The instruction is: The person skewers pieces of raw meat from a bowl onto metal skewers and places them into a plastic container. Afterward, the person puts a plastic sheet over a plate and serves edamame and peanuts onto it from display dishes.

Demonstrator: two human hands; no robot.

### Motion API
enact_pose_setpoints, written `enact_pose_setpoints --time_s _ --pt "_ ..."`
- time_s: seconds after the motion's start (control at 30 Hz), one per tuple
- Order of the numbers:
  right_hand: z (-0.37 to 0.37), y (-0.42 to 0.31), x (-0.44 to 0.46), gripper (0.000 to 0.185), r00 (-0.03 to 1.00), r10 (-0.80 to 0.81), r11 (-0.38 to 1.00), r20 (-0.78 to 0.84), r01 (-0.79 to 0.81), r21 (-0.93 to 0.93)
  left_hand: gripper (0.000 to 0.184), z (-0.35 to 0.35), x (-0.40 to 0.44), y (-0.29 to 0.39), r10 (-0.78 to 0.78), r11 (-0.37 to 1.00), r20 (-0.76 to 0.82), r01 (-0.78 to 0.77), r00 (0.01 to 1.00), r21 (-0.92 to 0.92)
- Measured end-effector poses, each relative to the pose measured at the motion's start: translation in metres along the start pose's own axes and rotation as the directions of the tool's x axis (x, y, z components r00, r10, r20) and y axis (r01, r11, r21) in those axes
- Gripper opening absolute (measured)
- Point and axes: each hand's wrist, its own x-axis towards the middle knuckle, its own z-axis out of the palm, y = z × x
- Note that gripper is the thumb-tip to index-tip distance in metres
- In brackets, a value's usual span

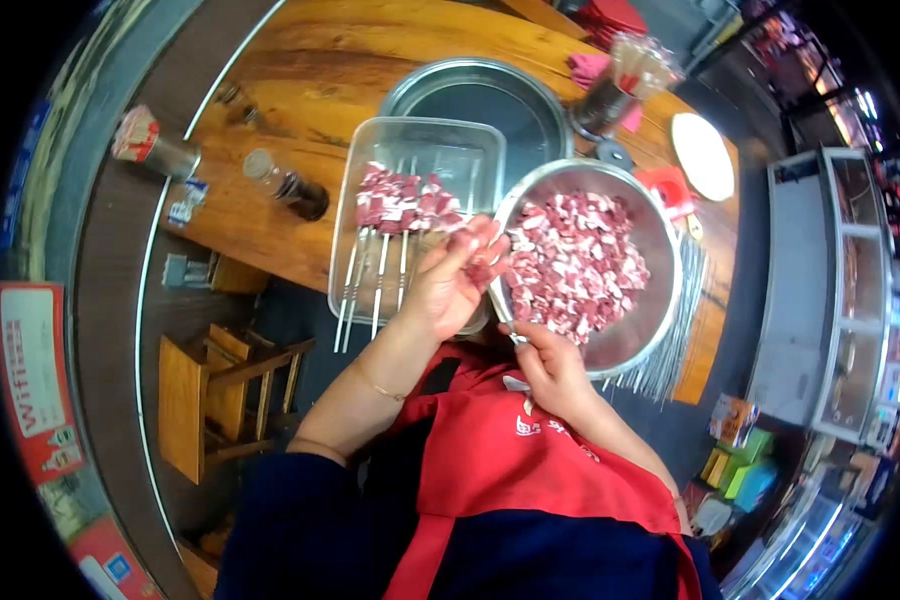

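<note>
On the wooden worktop (315, 120), cut-up meat (575, 265) sits in a big bowl (662, 240) beside a clear tub (460, 145) of meat sticks (395, 208). The right hand (552, 368) pinches a shiny metal bit (514, 335). The left hand (450, 285) curls its fingers; I cannot tell if its grip pinches anything.

White plate (703, 156) at right; wooden stool (183, 408), wifi sign (32, 365) at left.

We look through a single camera worn on the head, facing forward and steeply down over our red apron (550, 460). Our left hand (450, 280) and right hand (552, 365) come close, mid-view; the wooden table (310, 60) stretches beyond. The wide, curved view reaches a wooden stool (182, 410) at left and a pale cabinet (795, 280) at right.
</note>
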Motion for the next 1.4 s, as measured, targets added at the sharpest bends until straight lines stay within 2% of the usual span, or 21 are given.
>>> enact_pose_setpoints --time_s 0.07,0.1,0.13,0.2,0.23,0.27,0.37,0.47,0.6,0.67,0.73,0.8,0.87,0.9,0.93,1.0,1.03,1.07,1.13,1.23,1.4 --pt "0.034 0.002 0.023 0.018 0.996 0.087 0.974 -0.004 -0.085 0.210 0.067 -0.059 -0.005 0.017 0.096 0.953 0.374 0.023 0.923 -0.302" --pt "0.047 -0.010 0.038 0.017 0.966 0.256 0.894 0.029 -0.249 0.372 0.073 -0.068 -0.018 0.029 0.095 0.963 0.065 -0.075 0.993 -0.259" --pt "0.067 -0.007 0.055 0.017 0.945 0.325 0.795 0.026 -0.288 0.533 0.078 -0.074 -0.032 0.040 0.103 0.971 -0.245 -0.151 0.964 -0.186" --pt "0.103 -0.003 0.085 0.020 0.869 0.495 0.682 0.003 -0.391 0.619 0.079 -0.088 -0.052 0.056 0.245 0.969 -0.370 -0.240 0.896 0.059" --pt "0.122 0.017 0.095 0.021 0.853 0.521 0.718 0.031 -0.457 0.525 0.075 -0.097 -0.062 0.063 0.246 0.969 -0.384 -0.233 0.890 0.083" --pt "0.145 0.054 0.105 0.027 0.916 0.396 0.894 -0.065 -0.368 0.257 0.070 -0.103 -0.071 0.067 0.246 0.969 -0.395 -0.222 0.885 0.106" --pt "0.160 0.085 0.114 0.034 0.900 0.409 0.906 -0.150 -0.379 0.189 0.054 -0.111 -0.083 0.065 0.215 0.977 -0.441 -0.192 0.871 0.095" --pt "0.141 0.066 0.108 0.048 0.934 0.352 0.936 -0.060 -0.351 0.024 0.048 -0.107 -0.074 0.060 0.177 0.983 -0.445 -0.141 0.878 0.113" --pt "0.127 0.069 0.088 0.047 0.994 -0.006 1.000 -0.113 0.003 -0.019 0.047 -0.081 -0.044 0.048 0.126 0.992 -0.313 -0.117 0.942 0.045" --pt "0.085 0.047 0.061 0.039 0.978 0.033 0.915 0.206 -0.113 0.388 0.046 -0.058 -0.030 0.045 0.103 0.992 -0.240 -0.080 0.965 0.102" --pt "0.020 0.023 0.030 0.029 0.846 0.181 0.692 0.501 -0.471 0.546 0.041 -0.054 -0.014 0.037 0.043 0.993 -0.220 -0.017 0.975 0.121" --pt "-0.021 0.034 -0.004 0.020 0.904 0.280 0.698 0.324 -0.423 0.578 0.039 -0.046 -0.002 0.031 -0.017 0.980 -0.154 0.048 0.988 0.196" --pt "-0.056 0.057 -0.044 0.014 0.901 0.418 0.670 -0.116 -0.220 0.709 0.038 -0.030 0.010 0.024 -0.067 0.967 -0.123 0.095 0.990 0.235" --pt "-0.075 0.067 -0.063 0.013 0.781 0.576 0.562 -0.240 -0.165 0.811 0.038 -0.022 0.015 0.018 -0.078 0.960 -0.114 0.106 0.990 0.260" --pt "-0.093 0.082 -0.079 0.012 0.689 0.595 0.624 -0.414 -0.071 0.778 0.038 -0.015 0.022 0.011 -0.092 0.954 -0.108 0.119 0.990 0.277" --pt "-0.112 0.153 -0.100 0.014 0.457 0.547 0.821 -0.701 -0.129 0.556 0.037 0.003 0.034 -0.001 -0.122 0.938 -0.131 0.157 0.984 0.309" --pt "-0.126 0.167 -0.104 0.012 0.437 0.357 0.910 -0.826 -0.362 0.202 0.035 0.013 0.041 -0.009 -0.156 0.925 -0.115 0.186 0.981 0.331" --pt "-0.132 0.179 -0.097 0.012 0.420 0.363 0.912 -0.832 -0.345 0.224 0.030 0.023 0.047 -0.015 -0.190 0.908 -0.110 0.217 0.976 0.359" --pt "-0.141 0.211 -0.080 0.011 0.428 0.138 0.841 -0.893 -0.527 -0.122 0.031 0.048 0.056 -0.033 -0.202 0.884 -0.144 0.244 0.969 0.399" --pt "-0.149 0.247 -0.061 0.011 0.480 0.125 0.739 -0.868 -0.629 -0.241 0.033 0.078 0.062 -0.049 -0.214 0.865 -0.049 0.212 0.976 0.455" --pt "-0.163 0.263 -0.064 0.011 0.545 0.214 0.816 -0.811 -0.556 -0.159 0.030 0.101 0.070 -0.073 -0.054 0.709 -0.096 0.106 0.994 0.697"
